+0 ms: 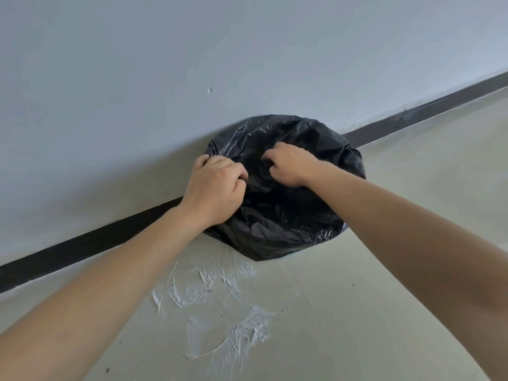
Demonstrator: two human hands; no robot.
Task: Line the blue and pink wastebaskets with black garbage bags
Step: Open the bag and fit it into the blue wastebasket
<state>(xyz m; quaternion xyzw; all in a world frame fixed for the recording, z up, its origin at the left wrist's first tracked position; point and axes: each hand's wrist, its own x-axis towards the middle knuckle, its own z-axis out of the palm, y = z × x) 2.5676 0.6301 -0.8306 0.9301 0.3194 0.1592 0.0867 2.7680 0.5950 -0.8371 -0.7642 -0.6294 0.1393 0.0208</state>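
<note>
A black garbage bag (pixel 291 215) is draped over a round wastebasket standing on the floor against the wall. The bag hides almost all of the basket; only a sliver of blue (pixel 290 256) shows at its bottom edge. My left hand (pixel 214 188) grips the bag at the left side of the rim. My right hand (pixel 291 166) is closed on bag plastic near the middle of the top. The pink wastebasket is out of view.
A pale wall (pixel 165 78) with a black baseboard (pixel 82 246) runs diagonally behind the basket. The light floor (pixel 398 188) has white plaster smears (pixel 220 312) in front of the basket.
</note>
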